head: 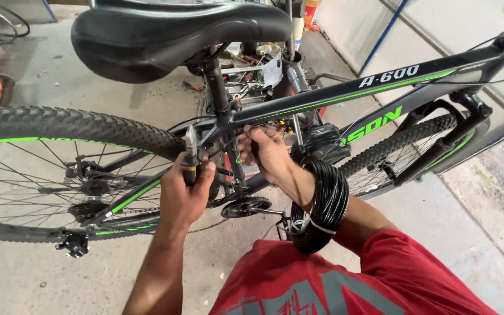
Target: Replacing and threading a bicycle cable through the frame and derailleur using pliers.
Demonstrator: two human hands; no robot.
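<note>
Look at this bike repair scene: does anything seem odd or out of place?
One thing: a coil of black cable is looped round the right forearm like a bracelet, while the right hand works at the frame. The left hand grips pliers. Nothing looks damaged.

This is a bicycle repair workshop. A black and green bike (322, 99) stands on a bare, stained concrete floor (24, 280), with a cluttered heap of tools and parts (252, 73) behind its saddle (164, 35) and spare wheel rims (1, 20) leaning in the far corner. A coil of black cable (322, 213) hangs on the person's forearm, and pliers (191, 154) are in use at the frame.
</note>
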